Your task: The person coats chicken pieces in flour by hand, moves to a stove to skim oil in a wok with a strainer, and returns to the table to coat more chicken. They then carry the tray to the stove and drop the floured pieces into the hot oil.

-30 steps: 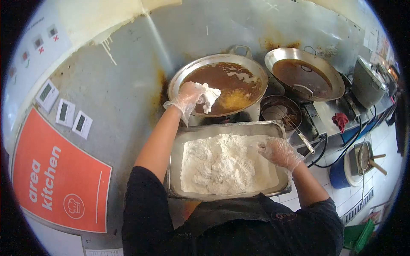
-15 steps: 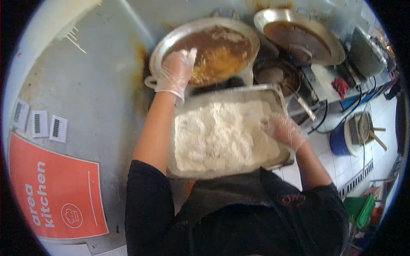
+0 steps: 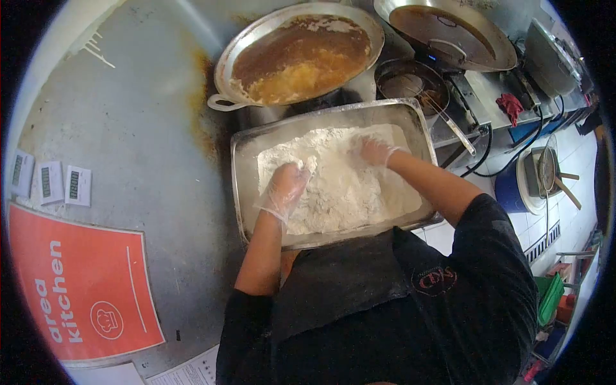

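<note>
A metal tray [image 3: 239, 192] of white flour [image 3: 346, 199] lies in front of me. My left hand [image 3: 287, 187], in a clear plastic glove, is over the tray's left part. Its fingers are closed round a flour-coated lump [image 3: 310, 164] whose inside I cannot make out. Toward the far right of the flour is my right hand [image 3: 373, 151], gloved too. Flour and motion blur hide its fingertips. Beyond the tray sits a wide pan of brown oil [image 3: 269, 58], with yellow foam bubbling in its near part.
A second pan of dark oil [image 3: 449, 38] is at the back right. Between it and the tray, a strainer [image 3: 405, 86] rests in a smaller pan. A red cloth [image 3: 509, 106] lies farther right. Several timers [image 3: 51, 183] and an orange sign [image 3: 83, 282] are on the left.
My left hand has come back from over the oil pan to the flour. My right hand has moved left and away from me, deeper into the flour. The view has shifted slightly.
</note>
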`<state>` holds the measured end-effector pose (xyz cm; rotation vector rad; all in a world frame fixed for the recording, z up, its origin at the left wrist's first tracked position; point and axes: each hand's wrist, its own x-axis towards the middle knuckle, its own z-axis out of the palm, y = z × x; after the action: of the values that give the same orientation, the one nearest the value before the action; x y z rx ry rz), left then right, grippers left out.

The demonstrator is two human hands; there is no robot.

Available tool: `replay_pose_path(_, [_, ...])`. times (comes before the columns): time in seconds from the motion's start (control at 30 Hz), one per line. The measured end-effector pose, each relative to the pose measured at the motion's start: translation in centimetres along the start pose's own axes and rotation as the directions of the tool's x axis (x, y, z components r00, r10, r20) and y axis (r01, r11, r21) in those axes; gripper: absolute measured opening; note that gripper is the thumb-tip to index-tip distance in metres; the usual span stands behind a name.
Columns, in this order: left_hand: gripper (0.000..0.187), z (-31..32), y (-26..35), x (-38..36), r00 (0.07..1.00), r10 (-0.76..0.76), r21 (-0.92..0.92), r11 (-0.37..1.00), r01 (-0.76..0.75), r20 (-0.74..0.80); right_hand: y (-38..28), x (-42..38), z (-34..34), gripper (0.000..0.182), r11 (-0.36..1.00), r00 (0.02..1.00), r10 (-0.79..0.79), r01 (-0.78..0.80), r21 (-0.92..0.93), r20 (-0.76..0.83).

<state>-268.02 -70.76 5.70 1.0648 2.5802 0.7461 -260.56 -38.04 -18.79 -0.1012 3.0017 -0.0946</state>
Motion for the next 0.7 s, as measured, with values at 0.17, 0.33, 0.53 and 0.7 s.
replay_pose_path(0.17, [0.035, -0.6, -1.6, 0.9, 0.994, -0.109, 0.04, 0.993, 0.108, 0.0, -8.3, -0.6, -11.2, 0.051, 0.923, 0.97, 0.241, -0.232, 0.307, 0.007])
replay_pose_path(0.33, [0.038, 3.5, -10.8, 4.5, 0.974, -0.12, 0.171, 0.973, 0.153, -0.191, -8.6, -1.2, -13.9, 0.06, 0.83, 0.957, 0.223, -0.287, 0.479, 0.186])
replay_pose_path(0.53, [0.031, 7.6, -17.0, 6.9, 0.969, 0.22, 0.444, 0.861, -0.246, 0.11, -9.7, -5.4, -17.7, 0.052, 0.83, 0.929, 0.335, -0.212, 0.517, -0.157])
replay_pose_path(0.7, [0.025, 11.3, -24.0, 12.0, 0.844, 0.124, 0.651, 0.581, -0.489, 0.522, -7.7, -5.9, -17.1, 0.059, 0.758, 0.911, 0.403, -0.279, 0.59, -0.087])
